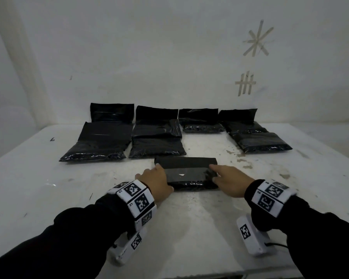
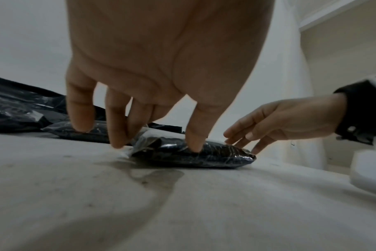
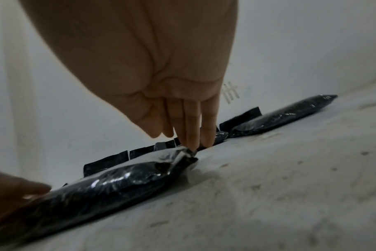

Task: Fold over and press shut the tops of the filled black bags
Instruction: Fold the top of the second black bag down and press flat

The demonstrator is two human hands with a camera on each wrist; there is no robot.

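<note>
A filled black bag (image 1: 187, 178) lies crosswise on the white table (image 1: 181, 222), just in front of me. Its flat top part (image 1: 185, 162) runs along the far edge. My left hand (image 1: 157, 175) is at the bag's left end. In the left wrist view the thumb (image 2: 193, 146) presses down on the bag (image 2: 215, 158), and the fingers (image 2: 118, 141) touch down beside its edge. My right hand (image 1: 220, 174) reaches to the right end. Its straight fingers (image 3: 193, 141) touch the crumpled corner of the bag (image 3: 110, 186).
Several more filled black bags lie in a row at the back: far left (image 1: 97, 143), centre left (image 1: 157, 139), centre right (image 1: 201, 122), far right (image 1: 256, 137). Their upper parts lean against the white wall (image 1: 169, 57). Tape marks (image 1: 258, 39) are stuck on the wall.
</note>
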